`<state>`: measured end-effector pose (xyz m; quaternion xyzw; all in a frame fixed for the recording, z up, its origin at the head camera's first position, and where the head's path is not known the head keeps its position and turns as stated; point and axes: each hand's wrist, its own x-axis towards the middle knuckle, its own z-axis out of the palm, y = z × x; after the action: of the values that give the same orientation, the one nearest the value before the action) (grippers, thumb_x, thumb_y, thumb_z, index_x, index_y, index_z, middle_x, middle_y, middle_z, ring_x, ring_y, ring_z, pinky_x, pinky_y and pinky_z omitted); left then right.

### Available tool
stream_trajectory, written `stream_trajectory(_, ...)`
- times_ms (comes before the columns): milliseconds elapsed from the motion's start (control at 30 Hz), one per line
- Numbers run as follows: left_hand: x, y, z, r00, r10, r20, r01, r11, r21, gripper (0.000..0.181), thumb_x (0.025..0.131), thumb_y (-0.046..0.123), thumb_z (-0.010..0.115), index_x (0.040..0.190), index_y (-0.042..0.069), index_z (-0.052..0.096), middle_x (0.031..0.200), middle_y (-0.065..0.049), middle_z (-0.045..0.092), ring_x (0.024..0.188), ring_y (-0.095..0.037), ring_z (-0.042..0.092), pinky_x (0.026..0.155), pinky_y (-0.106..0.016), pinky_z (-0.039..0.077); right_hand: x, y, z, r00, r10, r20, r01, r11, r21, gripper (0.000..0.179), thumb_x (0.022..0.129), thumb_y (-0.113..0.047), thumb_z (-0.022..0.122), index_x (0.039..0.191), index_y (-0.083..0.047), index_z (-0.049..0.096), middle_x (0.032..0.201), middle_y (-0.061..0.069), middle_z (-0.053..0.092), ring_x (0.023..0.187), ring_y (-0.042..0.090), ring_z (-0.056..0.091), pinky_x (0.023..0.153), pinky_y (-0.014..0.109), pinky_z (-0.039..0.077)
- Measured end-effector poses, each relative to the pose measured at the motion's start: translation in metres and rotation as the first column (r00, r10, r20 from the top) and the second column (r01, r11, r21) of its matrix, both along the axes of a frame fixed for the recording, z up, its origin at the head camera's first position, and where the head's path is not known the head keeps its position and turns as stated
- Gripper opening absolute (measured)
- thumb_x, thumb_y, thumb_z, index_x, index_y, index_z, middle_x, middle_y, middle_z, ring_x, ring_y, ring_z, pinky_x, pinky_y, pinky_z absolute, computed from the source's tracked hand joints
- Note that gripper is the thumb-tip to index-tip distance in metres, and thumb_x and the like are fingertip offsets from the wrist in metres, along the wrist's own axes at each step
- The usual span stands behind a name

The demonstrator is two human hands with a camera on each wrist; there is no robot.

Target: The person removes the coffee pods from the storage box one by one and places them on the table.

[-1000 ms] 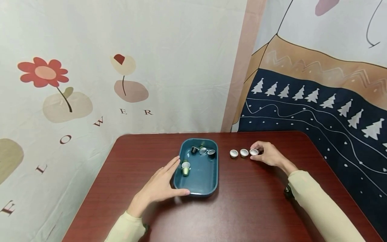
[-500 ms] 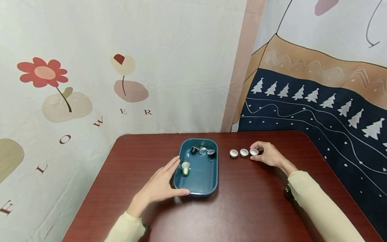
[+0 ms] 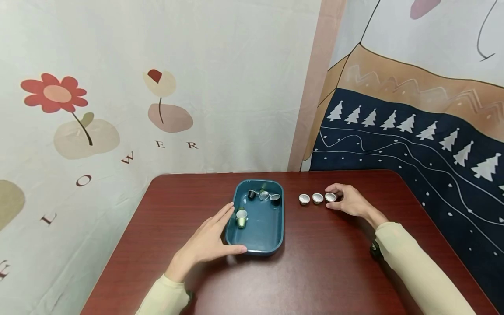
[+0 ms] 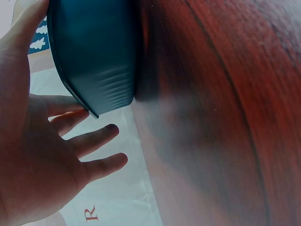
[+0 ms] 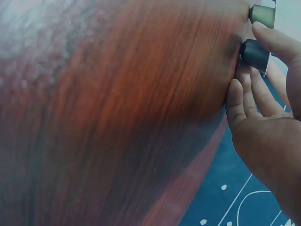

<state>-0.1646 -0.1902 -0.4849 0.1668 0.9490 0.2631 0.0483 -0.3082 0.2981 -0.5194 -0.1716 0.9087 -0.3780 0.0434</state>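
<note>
The step in hand looks to be setting or taking the last of three small foil-lidded capsules in a row to the right of the deep, glossy teal tray with rounded corners (image 3: 261,238). The right hand (image 3: 351,202) curves thumb and fingers round the dark, cup-shaped capsule with a round silver lid (image 3: 330,197), the one farthest from the tray, which seems to stand upright on the reddish-brown wood-grain table (image 3: 327,271). Nearer the tray are the middle silver-lidded capsule (image 3: 317,198), its body green in the right wrist view, and the nearest silver-lidded capsule (image 3: 304,199). The left hand (image 3: 206,238) lies spread against the tray's left side, thumb at its near corner. Inside the tray, a black capsule (image 3: 252,194) lies among others at the far end, and a pale-green metallic capsule (image 3: 241,222) lies by the left wall. The next move probably calls for parting thumb and finger evenly, or lifting straight up, without nudging the neighbour. Against half a second ago, hands and capsules match; only the head view has shifted slightly.
</note>
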Motion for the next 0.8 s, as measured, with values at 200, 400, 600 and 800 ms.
stream_trajectory(200,0.0002,0.0001,0.0005,1.000,0.004,0.004,-0.004,1.000,0.005,0.129,0.083,0.080,0.086,0.179,0.010,0.033,0.190,0.001,0.027,0.165,-0.045,0.046,0.132,-0.070,0.043,0.0012,0.0026,-0.0004,1.000,0.001,0.005,-0.001,1.000,0.017,0.054,0.091,-0.012,0.094,0.139,-0.001,0.073,0.122,0.015,0.079,0.111,0.028,0.074,0.097,0.027,0.057)
stream_trajectory(400,-0.0002,-0.0003,0.0004,1.000,0.006,0.004,-0.006,1.000,0.014,0.127,0.084,0.075,0.088,0.179,0.010,0.033,0.190,0.000,0.027,0.166,-0.044,0.046,0.132,-0.071,0.042,0.0030,0.0041,0.0012,1.000,0.015,-0.006,-0.015,0.999,0.028,0.058,0.091,-0.013,0.094,0.143,0.000,0.071,0.129,0.017,0.079,0.120,0.033,0.073,0.105,0.040,0.059)
stream_trajectory(600,-0.0009,-0.0002,0.0002,1.000,0.006,0.007,-0.006,1.000,0.011,0.127,0.084,0.075,0.088,0.179,0.011,0.033,0.190,0.000,0.027,0.166,-0.044,0.045,0.132,-0.072,0.042,0.0055,0.0051,0.0036,1.000,0.026,-0.003,-0.026,0.999,0.040,0.064,0.092,-0.017,0.094,0.147,0.000,0.068,0.137,0.021,0.076,0.128,0.038,0.069,0.116,0.060,0.055)
stream_trajectory(800,-0.0005,0.0002,0.0007,1.000,-0.010,-0.005,0.010,1.000,0.004,0.128,0.084,0.074,0.089,0.178,0.007,0.033,0.190,-0.003,0.028,0.172,-0.037,0.038,0.140,-0.072,0.028,0.0092,0.0070,0.0076,0.999,0.049,0.009,-0.050,0.999,0.021,0.071,0.092,-0.022,0.094,0.152,0.001,0.064,0.144,0.022,0.073,0.134,0.041,0.067,0.121,0.066,0.051)
